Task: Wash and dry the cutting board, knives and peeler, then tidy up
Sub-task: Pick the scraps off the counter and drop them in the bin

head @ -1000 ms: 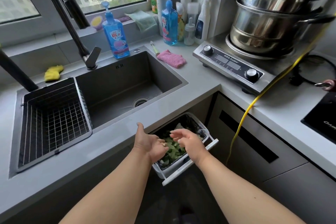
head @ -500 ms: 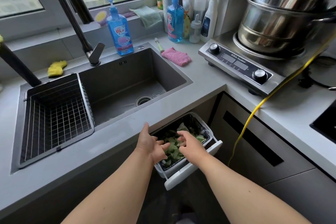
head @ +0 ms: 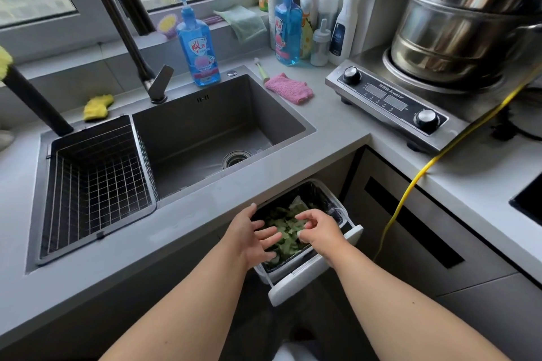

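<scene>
A white pull-out waste bin [head: 316, 275] with a black liner stands open under the counter edge, holding green vegetable peelings [head: 286, 231]. Both my hands hover over it. My left hand [head: 253, 236] has its fingers spread and straight, palm turned toward the right hand. My right hand [head: 318, 231] has its fingers loosely bent, tips pointing down at the peelings, holding nothing I can see. No cutting board, knife or peeler is in view.
The grey sink [head: 205, 138] with a wire basket [head: 96, 182] lies ahead; the faucet [head: 129, 23] rises behind. Blue soap bottle [head: 198, 44], pink cloth [head: 289, 88], yellow cloth [head: 98, 107]. At right an induction cooker [head: 393, 102] bears a steel pot [head: 457, 26]; a yellow cable [head: 416, 176] hangs over the counter edge.
Both hands have stayed over the bin, shifting slightly; the left fingers spread wider and the right fingertips dipped toward the peelings. The camera moved a little closer.
</scene>
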`<action>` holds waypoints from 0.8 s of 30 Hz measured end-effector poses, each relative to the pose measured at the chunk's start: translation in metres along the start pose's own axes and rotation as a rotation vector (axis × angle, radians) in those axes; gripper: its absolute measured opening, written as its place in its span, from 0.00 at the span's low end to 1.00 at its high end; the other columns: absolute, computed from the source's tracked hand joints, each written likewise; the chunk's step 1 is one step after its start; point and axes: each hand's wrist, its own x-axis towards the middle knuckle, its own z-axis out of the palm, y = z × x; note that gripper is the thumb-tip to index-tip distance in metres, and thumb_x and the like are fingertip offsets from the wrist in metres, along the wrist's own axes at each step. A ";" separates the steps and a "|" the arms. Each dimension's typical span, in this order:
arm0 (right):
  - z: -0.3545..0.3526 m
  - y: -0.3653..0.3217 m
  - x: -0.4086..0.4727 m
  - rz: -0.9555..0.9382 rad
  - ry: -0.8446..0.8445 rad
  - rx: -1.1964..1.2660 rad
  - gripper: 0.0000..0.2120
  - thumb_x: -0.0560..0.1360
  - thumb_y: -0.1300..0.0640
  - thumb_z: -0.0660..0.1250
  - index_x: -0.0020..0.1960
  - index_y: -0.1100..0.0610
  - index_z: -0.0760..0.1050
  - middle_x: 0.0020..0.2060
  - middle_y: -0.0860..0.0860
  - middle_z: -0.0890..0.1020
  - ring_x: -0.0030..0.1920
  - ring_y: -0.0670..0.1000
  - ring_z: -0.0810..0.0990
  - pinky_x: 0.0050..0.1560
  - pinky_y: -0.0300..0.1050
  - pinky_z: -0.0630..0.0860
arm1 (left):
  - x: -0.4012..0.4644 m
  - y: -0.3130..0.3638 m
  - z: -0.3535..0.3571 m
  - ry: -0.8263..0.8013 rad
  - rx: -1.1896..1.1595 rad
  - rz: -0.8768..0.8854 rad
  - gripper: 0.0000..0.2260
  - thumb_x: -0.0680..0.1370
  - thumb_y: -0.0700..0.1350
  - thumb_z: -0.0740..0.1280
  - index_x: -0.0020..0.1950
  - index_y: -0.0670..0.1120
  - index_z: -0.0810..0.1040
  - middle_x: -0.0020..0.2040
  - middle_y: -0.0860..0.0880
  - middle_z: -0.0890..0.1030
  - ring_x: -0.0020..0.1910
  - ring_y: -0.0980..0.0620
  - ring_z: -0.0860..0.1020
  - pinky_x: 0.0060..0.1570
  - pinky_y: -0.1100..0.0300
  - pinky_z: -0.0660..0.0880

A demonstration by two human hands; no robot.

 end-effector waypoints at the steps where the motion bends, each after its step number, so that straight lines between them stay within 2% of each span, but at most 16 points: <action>1: 0.000 0.000 -0.001 0.005 -0.027 0.007 0.18 0.72 0.71 0.66 0.57 0.56 0.77 0.46 0.51 0.76 0.47 0.48 0.77 0.54 0.43 0.77 | -0.001 -0.001 -0.001 0.010 0.015 -0.002 0.29 0.80 0.56 0.59 0.75 0.40 0.61 0.67 0.36 0.73 0.59 0.40 0.77 0.70 0.38 0.57; 3: 0.002 -0.001 -0.004 0.018 -0.101 0.071 0.19 0.73 0.74 0.63 0.60 0.58 0.76 0.50 0.51 0.77 0.53 0.47 0.79 0.57 0.41 0.76 | -0.002 -0.004 -0.003 0.014 0.020 -0.012 0.27 0.80 0.55 0.59 0.74 0.39 0.63 0.65 0.36 0.74 0.59 0.39 0.77 0.69 0.38 0.60; 4: 0.002 -0.002 -0.006 0.023 -0.120 0.122 0.19 0.73 0.74 0.65 0.60 0.59 0.76 0.52 0.52 0.78 0.55 0.48 0.79 0.58 0.41 0.77 | -0.003 -0.004 -0.003 0.001 0.006 -0.015 0.28 0.80 0.57 0.58 0.74 0.39 0.63 0.66 0.36 0.73 0.59 0.39 0.77 0.69 0.38 0.60; 7: 0.001 -0.005 -0.012 -0.004 -0.140 0.255 0.18 0.72 0.73 0.66 0.58 0.58 0.77 0.53 0.55 0.79 0.56 0.52 0.80 0.53 0.42 0.80 | -0.005 -0.005 -0.004 -0.067 -0.050 -0.017 0.35 0.79 0.65 0.51 0.77 0.40 0.57 0.69 0.33 0.69 0.62 0.36 0.75 0.71 0.36 0.54; 9: 0.001 -0.009 -0.017 -0.102 -0.086 0.144 0.19 0.71 0.74 0.63 0.54 0.55 0.80 0.49 0.52 0.79 0.51 0.50 0.79 0.48 0.38 0.78 | -0.009 -0.006 -0.003 -0.081 -0.058 0.001 0.38 0.78 0.68 0.49 0.78 0.43 0.53 0.72 0.34 0.66 0.63 0.35 0.75 0.71 0.35 0.50; 11: 0.003 -0.017 -0.024 -0.213 -0.065 -0.038 0.20 0.71 0.72 0.61 0.51 0.52 0.83 0.44 0.49 0.75 0.44 0.45 0.74 0.44 0.34 0.73 | -0.012 -0.007 -0.001 -0.087 -0.054 0.030 0.40 0.76 0.71 0.48 0.79 0.46 0.50 0.74 0.36 0.64 0.63 0.35 0.74 0.71 0.34 0.48; 14: 0.011 -0.026 -0.034 -0.286 -0.197 -0.178 0.22 0.71 0.72 0.59 0.51 0.51 0.84 0.41 0.47 0.70 0.40 0.43 0.71 0.44 0.33 0.70 | -0.014 -0.008 0.002 -0.108 -0.040 0.063 0.40 0.74 0.73 0.46 0.79 0.50 0.47 0.77 0.41 0.58 0.67 0.34 0.71 0.71 0.33 0.44; 16: 0.016 -0.025 -0.035 -0.274 -0.229 -0.295 0.25 0.71 0.69 0.58 0.53 0.44 0.83 0.42 0.46 0.72 0.43 0.45 0.73 0.48 0.39 0.74 | -0.015 -0.007 0.005 -0.100 -0.007 0.086 0.40 0.74 0.74 0.45 0.80 0.51 0.47 0.78 0.45 0.56 0.70 0.35 0.68 0.72 0.34 0.42; 18: 0.015 -0.019 -0.027 -0.189 -0.140 -0.483 0.24 0.72 0.63 0.58 0.61 0.41 0.78 0.56 0.48 0.74 0.55 0.49 0.75 0.55 0.47 0.76 | -0.017 -0.007 0.006 -0.074 0.039 0.120 0.40 0.74 0.73 0.44 0.80 0.52 0.48 0.78 0.46 0.57 0.67 0.36 0.72 0.72 0.35 0.42; 20: 0.011 -0.013 -0.021 -0.074 -0.072 -0.583 0.25 0.74 0.60 0.58 0.68 0.42 0.72 0.66 0.49 0.68 0.66 0.52 0.69 0.61 0.51 0.73 | -0.017 -0.009 0.004 -0.069 0.057 0.132 0.39 0.75 0.73 0.45 0.79 0.51 0.49 0.78 0.46 0.59 0.61 0.39 0.77 0.73 0.36 0.44; 22: 0.007 -0.009 -0.017 -0.067 -0.057 -0.600 0.23 0.76 0.58 0.59 0.69 0.44 0.71 0.65 0.49 0.68 0.68 0.51 0.66 0.62 0.50 0.72 | -0.017 -0.010 0.002 -0.071 0.101 0.137 0.38 0.76 0.71 0.47 0.79 0.50 0.50 0.77 0.44 0.62 0.57 0.42 0.80 0.73 0.37 0.47; 24: 0.005 -0.008 -0.017 -0.103 -0.014 -0.602 0.19 0.75 0.56 0.61 0.65 0.45 0.74 0.54 0.47 0.74 0.61 0.51 0.73 0.57 0.48 0.74 | -0.018 -0.013 0.000 -0.045 0.193 0.143 0.34 0.79 0.67 0.52 0.78 0.47 0.56 0.73 0.42 0.67 0.54 0.45 0.82 0.72 0.39 0.55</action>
